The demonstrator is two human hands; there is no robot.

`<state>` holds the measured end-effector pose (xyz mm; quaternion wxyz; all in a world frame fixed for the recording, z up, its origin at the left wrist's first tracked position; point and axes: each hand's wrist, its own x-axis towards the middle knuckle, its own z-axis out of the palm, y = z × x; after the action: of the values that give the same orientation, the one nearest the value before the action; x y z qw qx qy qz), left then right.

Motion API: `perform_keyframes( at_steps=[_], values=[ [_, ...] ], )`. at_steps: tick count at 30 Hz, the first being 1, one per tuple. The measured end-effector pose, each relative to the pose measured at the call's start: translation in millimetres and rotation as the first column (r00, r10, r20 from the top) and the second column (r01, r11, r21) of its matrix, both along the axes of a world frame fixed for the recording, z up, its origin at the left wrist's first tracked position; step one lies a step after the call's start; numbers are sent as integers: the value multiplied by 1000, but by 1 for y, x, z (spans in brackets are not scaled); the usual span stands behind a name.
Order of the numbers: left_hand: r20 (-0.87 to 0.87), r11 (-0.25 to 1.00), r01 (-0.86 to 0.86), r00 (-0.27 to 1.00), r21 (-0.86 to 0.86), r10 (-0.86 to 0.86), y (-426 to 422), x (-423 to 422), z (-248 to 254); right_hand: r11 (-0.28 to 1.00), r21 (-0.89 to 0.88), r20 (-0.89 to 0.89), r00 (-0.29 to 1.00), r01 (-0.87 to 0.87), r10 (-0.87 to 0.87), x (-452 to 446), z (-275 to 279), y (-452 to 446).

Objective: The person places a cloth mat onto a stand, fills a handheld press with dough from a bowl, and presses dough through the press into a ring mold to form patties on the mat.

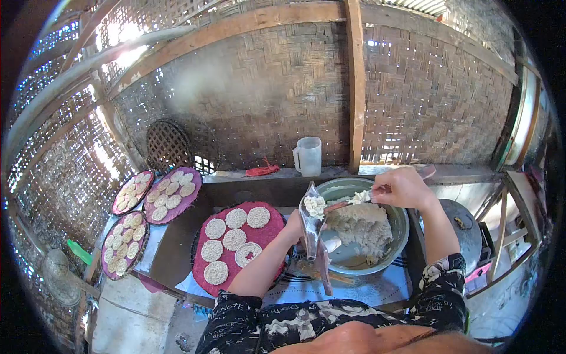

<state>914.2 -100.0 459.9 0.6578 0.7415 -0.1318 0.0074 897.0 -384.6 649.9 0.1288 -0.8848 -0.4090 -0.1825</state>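
My left hand (293,228) is closed around a long, pointed, shiny dark trough-shaped tool (311,233). Pale dough (314,206) lies in its upper end, and a wooden handle-like piece (323,271) hangs below. In my right hand (402,187) is a flat wooden spatula (338,206) with dough stuck along it, its tip close to the trough. Beneath both hands is a large green basin (404,227), where a big mass of pale dough (362,230) sits. Left of it, a round red-covered tray (236,280) carries several lacy dough discs (234,239), one with an unfilled middle.
Three smaller trays (167,218) of discs stand at the left. A translucent jug (308,156) and a red plastic bag (262,170) rest on the back ledge. A dark round lid (454,230) lies at the right. A woven basket (168,146) leans against the bamboo wall.
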Motion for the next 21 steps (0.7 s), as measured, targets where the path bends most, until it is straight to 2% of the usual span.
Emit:
perform_keyframes(
  at_steps=[3,4,7,8,11,13,15,16,18,19,20,21],
  values=[
    [-16,948,-105,993,302,115,-13,-12,16,993,-117,45,999,2,3,-2,3,13],
    [78,851,-124,992,510,98,-14,-12,18,990,-140,59,997,-32,41,-4,2,20],
    [85,796,-165,986,582,142,-24,-17,24,976,-208,174,979,-68,105,-10,-16,51],
    [35,814,-162,984,558,173,-24,-16,24,974,-209,198,972,-87,129,-11,-25,56],
    [52,721,-90,996,688,74,-13,-21,38,974,-192,244,956,-117,162,-11,-32,60],
    [61,795,-100,995,598,79,-5,-18,35,985,-146,230,965,-93,125,-19,-18,43],
    [72,894,-114,993,433,92,8,-11,27,999,51,265,964,9,-22,-26,-5,15],
    [-91,954,-111,986,277,142,17,-2,17,983,171,197,975,69,-103,-31,-1,5],
    [35,964,-162,987,209,158,15,7,8,839,525,-57,989,145,-135,-29,-25,17],
    [93,968,-176,982,177,162,9,10,6,715,665,-191,975,216,-117,-26,-45,25],
    [177,948,-233,964,219,197,-4,4,13,627,742,-352,934,238,63,-18,-71,35],
    [292,868,-320,932,380,216,-14,-14,38,609,769,-371,912,196,175,-16,-91,44]
  ],
)
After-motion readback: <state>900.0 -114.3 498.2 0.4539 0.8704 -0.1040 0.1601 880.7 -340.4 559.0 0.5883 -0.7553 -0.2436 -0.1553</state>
